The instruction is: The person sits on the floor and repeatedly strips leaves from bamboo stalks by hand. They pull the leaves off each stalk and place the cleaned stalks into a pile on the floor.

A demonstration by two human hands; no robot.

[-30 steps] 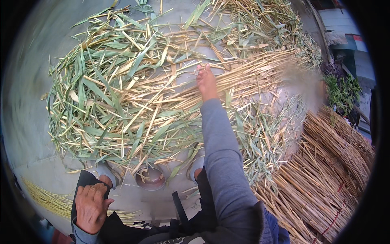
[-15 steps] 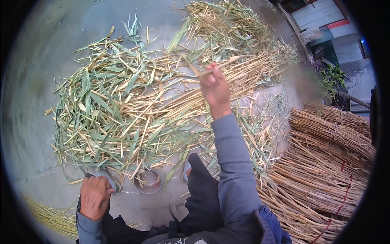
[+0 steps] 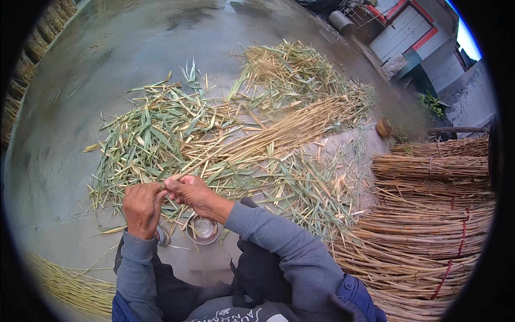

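Note:
My right hand (image 3: 196, 197) pinches a pale reed stalk (image 3: 186, 171) near its lower end; the stalk slants up and right over the pile. Against the right fingertips is my left hand (image 3: 142, 209), its fingers closed, and what it grips is hidden between the hands. Beyond them spreads a heap of green leaves and cut sheaths (image 3: 147, 134). A row of straw-coloured stalks (image 3: 289, 129) lies across the heap toward the upper right. Just below the right hand, a round metal tin (image 3: 203, 229) stands on the ground.
Bundles of brown reeds (image 3: 413, 231), some tied with red cord, lie at my right. Thin yellow-green stems (image 3: 70, 287) lie at the lower left. A second leafy heap (image 3: 295, 70) rises farther off. Concrete ground (image 3: 161, 48) reaches back toward a building with a red-framed door (image 3: 399, 35).
My right hand has come down and left from over the stalks. The left hand has risen from by my knee to meet it. The view has tilted farther up.

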